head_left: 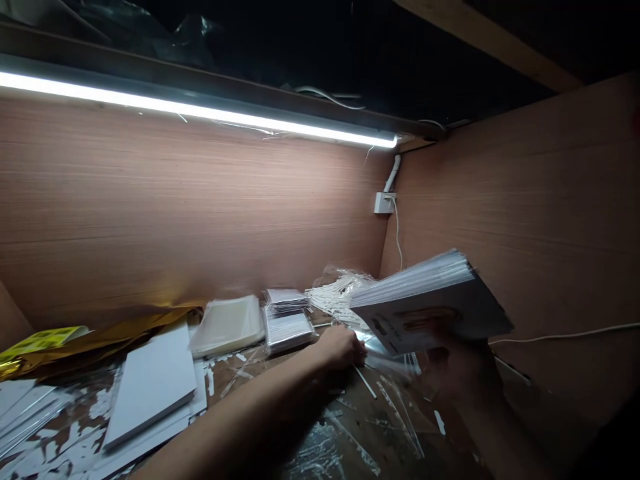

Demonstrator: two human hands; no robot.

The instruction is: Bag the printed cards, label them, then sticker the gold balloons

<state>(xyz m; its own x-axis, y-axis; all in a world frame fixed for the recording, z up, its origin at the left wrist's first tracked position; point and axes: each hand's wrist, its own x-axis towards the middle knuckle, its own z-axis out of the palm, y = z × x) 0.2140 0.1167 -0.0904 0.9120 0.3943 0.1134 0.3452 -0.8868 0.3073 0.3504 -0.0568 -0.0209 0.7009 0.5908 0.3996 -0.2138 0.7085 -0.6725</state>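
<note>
My right hand [460, 363] grips a thick stack of printed cards [430, 313], raised and tilted above the table on the right. The dark front card carries a printed picture and some lettering; white edges fan out along the top. My left hand [343, 347] is closed low over the table, left of the stack. What its fingers hold, if anything, is hidden. Shiny transparent film [383, 350] lies beside its fingertips, and a thin white stick [366, 383] sticks out just below them. Behind this hand is a pile of white sticks [335, 293].
Packed bundles [289, 327] and a stack of clear sleeves [227, 327] stand along the back wall. White boards [155, 380], paper scraps and a yellow bag [125, 337] cover the left. A lit tube [200, 110] hangs overhead; a cable runs from a socket box [384, 203].
</note>
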